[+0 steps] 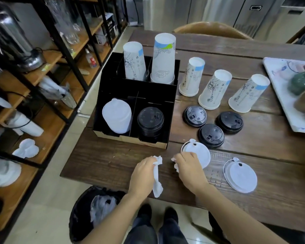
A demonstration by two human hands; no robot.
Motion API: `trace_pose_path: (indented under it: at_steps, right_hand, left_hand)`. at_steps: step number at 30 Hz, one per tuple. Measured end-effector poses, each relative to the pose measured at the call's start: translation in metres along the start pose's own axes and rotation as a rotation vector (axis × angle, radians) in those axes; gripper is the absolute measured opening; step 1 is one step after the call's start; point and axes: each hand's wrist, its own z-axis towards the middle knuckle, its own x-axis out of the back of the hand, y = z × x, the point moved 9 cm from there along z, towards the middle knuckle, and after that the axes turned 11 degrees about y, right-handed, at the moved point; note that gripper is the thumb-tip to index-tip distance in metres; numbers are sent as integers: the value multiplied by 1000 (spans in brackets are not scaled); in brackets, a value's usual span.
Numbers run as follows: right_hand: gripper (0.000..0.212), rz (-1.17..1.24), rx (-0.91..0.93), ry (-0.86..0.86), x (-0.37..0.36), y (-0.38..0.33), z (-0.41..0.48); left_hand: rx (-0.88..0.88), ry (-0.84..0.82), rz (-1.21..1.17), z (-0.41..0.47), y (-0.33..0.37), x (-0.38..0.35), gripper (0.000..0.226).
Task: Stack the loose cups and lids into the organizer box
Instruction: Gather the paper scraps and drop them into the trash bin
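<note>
**Hands busy with tissue, 8 loose pieces wait on the table**

The left hand (144, 175) is clenched around a crumpled white tissue (157, 180) that hangs down past the table edge. The right hand (188, 170) pinches a small white scrap, probably tissue also, and it covers the near edge of a white lid (200, 153). Neither hand grips a cup or lid yet.

To do this step well, I judge the tissue must go away first; the bin (88, 208) with a plastic liner stands on the floor just below the left hand. Then both hands are free to lift the lids flat, so they nest.

The count on the wooden table (113, 161), right of the organizer box (137, 88):
- 3 paper cups, upside down, in a row; the nearest to the box is this cup (190, 78).
- 3 black lids, close together, one at (211, 135).
- 2 white lids, the second at (240, 176).

Inside the box: 2 cup stacks in the back compartments, 1 white lid stack front left, 1 black lid stack front right.
</note>
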Motion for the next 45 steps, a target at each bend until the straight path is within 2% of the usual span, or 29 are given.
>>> trace_pose_path:
  at_steps: [3,6,8,10,12,15,19,21,26,29,32,36,38,42,45]
  right_hand:
    - [17,123,-41,-62,0,-9,3]
    - [18,183,9,-58,3,-31,10]
    - [15,230,-95,-44,3,-37,15]
    - [21,285,-250,-20,6,-39,16]
    - [25,325,-307,-9,12,-52,14]
    - [24,373,-330,-62,16,-81,7]
    - [5,553,-409,-250,-19,-127,-4]
    - [11,621,-453,-350,-44,-153,-10]
    - [17,592,-358,-457,-106,-222,-20]
    - [30,587,-373,-620,-155,-257,-34]
    - [25,614,-419,-760,-201,-275,-49]
    - [17,551,-288,-814,-267,-286,-59]
    - [20,492,-220,-792,-298,-285,-62]
    - [24,425,-201,-721,-367,-265,-79]
    - [27,378,-139,-751,-422,-249,-97]
  left_hand:
    - [129,10,-175,-8,3,18,17]
    - [223,144,-274,-17,-4,40,17]
    - [262,245,-365,-25,-11,54,14]
    - [283,326,-429,-30,-22,64,12]
    - [316,378,-507,-34,-37,73,6]
    - [333,359,-617,-48,-56,81,27]
    - [371,372,-565,-74,-99,101,24]
    - [420,422,-567,-91,-127,115,18]
    - [607,474,-491,-138,-201,134,14]
    - [677,508,-446,-163,-247,137,10]
    - [770,574,-349,-184,-290,133,9]
    - [917,567,-293,-200,-347,94,18]
    - [940,558,-278,-202,-375,66,25]
    - [1050,486,-187,-210,-431,2,29]
    - [1079,407,-102,-214,-472,-47,30]
